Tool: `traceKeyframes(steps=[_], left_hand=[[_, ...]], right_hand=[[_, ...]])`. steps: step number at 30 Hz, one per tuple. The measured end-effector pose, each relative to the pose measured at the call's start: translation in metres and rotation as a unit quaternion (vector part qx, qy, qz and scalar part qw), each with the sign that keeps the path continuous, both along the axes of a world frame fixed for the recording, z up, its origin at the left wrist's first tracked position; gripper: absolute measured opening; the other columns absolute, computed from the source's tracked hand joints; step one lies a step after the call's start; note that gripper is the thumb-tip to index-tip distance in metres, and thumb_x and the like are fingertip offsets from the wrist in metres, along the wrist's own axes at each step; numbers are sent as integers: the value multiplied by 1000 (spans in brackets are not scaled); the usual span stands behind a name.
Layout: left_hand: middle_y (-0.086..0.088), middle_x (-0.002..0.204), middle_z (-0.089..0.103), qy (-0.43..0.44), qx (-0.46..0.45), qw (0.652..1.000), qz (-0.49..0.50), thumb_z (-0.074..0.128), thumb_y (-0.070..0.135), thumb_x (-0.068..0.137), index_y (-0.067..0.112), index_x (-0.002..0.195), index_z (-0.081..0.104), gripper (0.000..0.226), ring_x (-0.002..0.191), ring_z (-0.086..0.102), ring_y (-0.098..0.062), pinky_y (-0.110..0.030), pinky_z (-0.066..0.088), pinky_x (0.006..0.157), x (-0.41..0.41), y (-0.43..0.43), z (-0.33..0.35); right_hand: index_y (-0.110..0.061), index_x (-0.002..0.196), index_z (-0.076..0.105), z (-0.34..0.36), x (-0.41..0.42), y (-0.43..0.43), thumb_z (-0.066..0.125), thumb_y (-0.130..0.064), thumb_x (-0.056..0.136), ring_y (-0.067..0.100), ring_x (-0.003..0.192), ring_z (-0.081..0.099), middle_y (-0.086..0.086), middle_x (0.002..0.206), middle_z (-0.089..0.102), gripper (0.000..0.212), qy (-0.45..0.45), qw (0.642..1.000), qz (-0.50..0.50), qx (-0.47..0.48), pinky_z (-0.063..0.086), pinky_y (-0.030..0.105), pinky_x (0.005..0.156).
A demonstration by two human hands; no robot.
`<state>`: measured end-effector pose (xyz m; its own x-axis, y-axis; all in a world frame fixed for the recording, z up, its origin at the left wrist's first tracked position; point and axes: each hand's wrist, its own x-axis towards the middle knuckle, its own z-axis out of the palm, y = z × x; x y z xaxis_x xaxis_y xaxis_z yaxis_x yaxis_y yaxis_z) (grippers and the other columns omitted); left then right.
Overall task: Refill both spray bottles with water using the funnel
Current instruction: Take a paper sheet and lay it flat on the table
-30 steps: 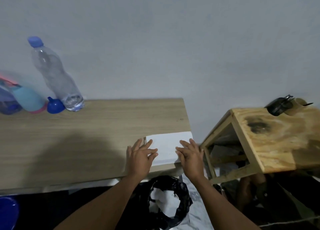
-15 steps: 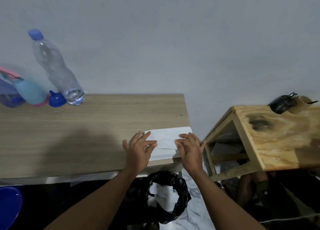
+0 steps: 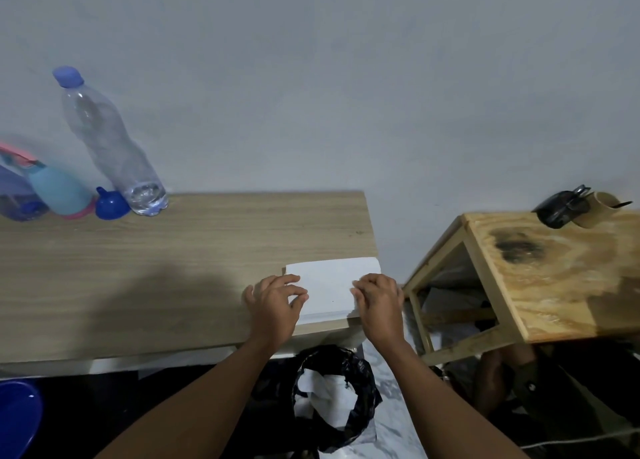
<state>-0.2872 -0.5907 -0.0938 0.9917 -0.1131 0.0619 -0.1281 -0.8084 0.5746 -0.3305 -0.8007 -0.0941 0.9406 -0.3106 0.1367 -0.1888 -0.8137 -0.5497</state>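
A light-blue spray bottle (image 3: 59, 190) and a purple spray bottle (image 3: 15, 192) stand at the table's far left, cut off by the frame edge. Beside them sit a small blue funnel (image 3: 110, 204) and a clear water bottle (image 3: 110, 147) with a blue cap, holding a little water. At the front right corner of the wooden table (image 3: 156, 268) lies a white folded paper (image 3: 329, 287). My left hand (image 3: 277, 302) grips its left edge with curled fingers. My right hand (image 3: 379, 301) grips its right edge.
A black-lined bin (image 3: 332, 396) with crumpled white paper stands on the floor under my hands. A plywood stool (image 3: 554, 275) at the right carries a black object (image 3: 561, 205) and a tan cup (image 3: 604, 209). A blue basin (image 3: 17, 417) shows at bottom left.
My fingers have curled from lying flat to pinching the paper's two side edges. The paper looks flatter than half a second ago. The view shifted slightly.
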Motion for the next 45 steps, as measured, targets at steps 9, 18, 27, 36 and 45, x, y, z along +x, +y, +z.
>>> traceKeyframes(steps=[9, 18, 27, 36, 45], left_hand=[[17, 110, 66, -19, 53, 998, 2, 75, 22, 80, 32, 75, 66, 15, 109, 60, -18, -52, 22, 105, 3, -7, -4], [25, 119, 60, 5, 53, 998, -24, 66, 54, 83, 44, 86, 71, 12, 123, 47, -10, -51, 10, 109, 5, -8, 3], [25, 120, 57, 38, 54, 998, 1, 62, 39, 92, 39, 82, 67, 10, 127, 41, -6, -51, 7, 112, 5, -11, 10], [25, 124, 55, 33, 70, 997, -21, 59, 44, 91, 43, 109, 57, 18, 129, 41, -9, -48, 9, 114, 3, -11, 18], [18, 142, 46, 108, 107, 988, -40, 61, 56, 87, 45, 142, 42, 59, 133, 34, -14, -51, 16, 111, 26, -21, 27]], right_hand=[[-33, 88, 74, 6, 3, -5, 64, -35, 95, 8, 103, 46, -27, 94, 54, 12, -23, 999, 6, 30, 24, 66, 108], [-30, 92, 75, 29, 7, 7, 65, -33, 93, 10, 99, 51, -18, 97, 64, 11, -119, 992, 45, -13, 29, 41, 100], [-19, 97, 75, 22, 7, -4, 68, -20, 92, 14, 94, 51, -10, 96, 59, 8, -85, 995, 60, 11, 50, 38, 77], [-6, 115, 68, 41, 1, 3, 64, 5, 90, -8, 109, 47, 4, 127, 50, 27, -154, 984, 12, 92, 48, 16, 94], [-27, 142, 42, 55, 2, 2, 67, 9, 83, 3, 128, 47, -15, 163, 6, 74, -136, 959, -61, 241, 50, 10, 85]])
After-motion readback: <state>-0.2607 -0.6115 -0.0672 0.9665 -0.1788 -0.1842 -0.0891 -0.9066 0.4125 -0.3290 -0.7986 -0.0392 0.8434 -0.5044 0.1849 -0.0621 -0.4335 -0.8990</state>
